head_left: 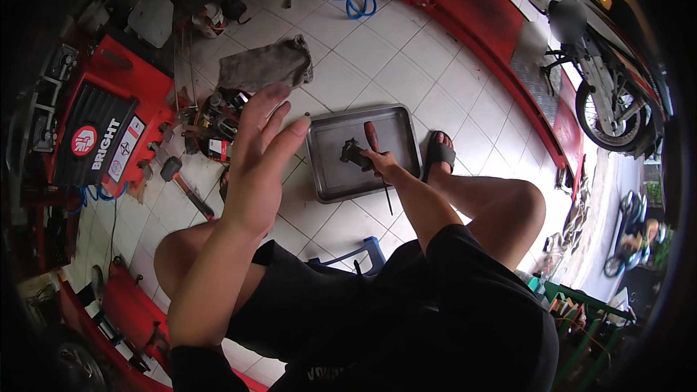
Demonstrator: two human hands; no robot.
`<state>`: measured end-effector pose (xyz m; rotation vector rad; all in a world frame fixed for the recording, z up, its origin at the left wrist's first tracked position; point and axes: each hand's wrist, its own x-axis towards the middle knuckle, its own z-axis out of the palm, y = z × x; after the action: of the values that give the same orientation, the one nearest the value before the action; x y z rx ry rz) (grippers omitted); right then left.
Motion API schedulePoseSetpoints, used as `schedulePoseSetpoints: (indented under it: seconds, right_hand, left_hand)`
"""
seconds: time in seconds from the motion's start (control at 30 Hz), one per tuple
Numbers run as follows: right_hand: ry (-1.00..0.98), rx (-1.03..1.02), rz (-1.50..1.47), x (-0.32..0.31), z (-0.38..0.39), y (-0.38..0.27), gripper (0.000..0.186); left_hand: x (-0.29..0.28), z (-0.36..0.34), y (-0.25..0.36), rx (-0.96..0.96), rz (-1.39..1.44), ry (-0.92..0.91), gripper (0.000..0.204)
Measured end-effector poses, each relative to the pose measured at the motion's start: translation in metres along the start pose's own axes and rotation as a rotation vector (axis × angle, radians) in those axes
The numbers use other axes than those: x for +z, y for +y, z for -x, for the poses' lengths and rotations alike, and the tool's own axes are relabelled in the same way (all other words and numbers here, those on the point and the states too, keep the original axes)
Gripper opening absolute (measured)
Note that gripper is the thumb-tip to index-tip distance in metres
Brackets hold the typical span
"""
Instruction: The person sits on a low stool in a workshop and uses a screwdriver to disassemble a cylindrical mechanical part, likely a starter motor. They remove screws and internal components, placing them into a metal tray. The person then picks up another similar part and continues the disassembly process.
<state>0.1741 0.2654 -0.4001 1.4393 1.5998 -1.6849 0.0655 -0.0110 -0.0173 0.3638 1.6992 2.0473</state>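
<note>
My left hand [258,167] is raised left of the metal tray [316,181], its fingers stretched out and apart. A tiny dark piece [307,115] shows at the thumb's tip; I cannot tell whether it touches the thumb. Over the tray, my right hand [381,165] is closed round a screwdriver [371,134] and a dark metal part [353,154]. The screwdriver's red handle points away from me, and its thin shaft comes out below the hand. What lies under the right fingers is hidden.
A grey rag [265,65] lies beyond the tray. At left are a hammer [185,187], a container of tools [221,120] and a red cabinet [109,116]. A blue stool [374,254] shows between my legs. A red platform [479,36] and motorbike [610,101] are at right.
</note>
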Motion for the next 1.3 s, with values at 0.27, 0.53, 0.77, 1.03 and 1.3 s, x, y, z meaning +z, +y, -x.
schedulePoseSetpoints:
  seconds: [0.27,0.53,0.77,1.03,1.3]
  right_hand:
    - [0.083,-0.589,0.595,0.020,-0.016,-0.014,0.048]
    - [0.279,-0.983,1.044,0.003,-0.029,-0.018,0.053]
    - [0.402,-0.803,0.959,-0.002,-0.039,0.023,0.053]
    - [0.448,-0.979,0.888,-0.023,0.006,-0.001,0.055]
    - [0.584,-1.250,0.346,-0.079,0.111,-0.122,0.031]
  left_hand:
    - [0.000,-0.032,-0.003,-0.113,-0.092,-0.122,0.058]
    - [0.000,-0.040,-0.011,-0.174,-0.252,-0.201,0.056]
    - [0.001,-0.038,-0.016,-0.248,-0.444,-0.532,0.050]
    - [-0.007,-0.047,-0.004,0.052,-1.336,-0.624,0.059]
    - [-0.005,-0.045,-0.017,0.266,-1.270,-0.634,0.051]
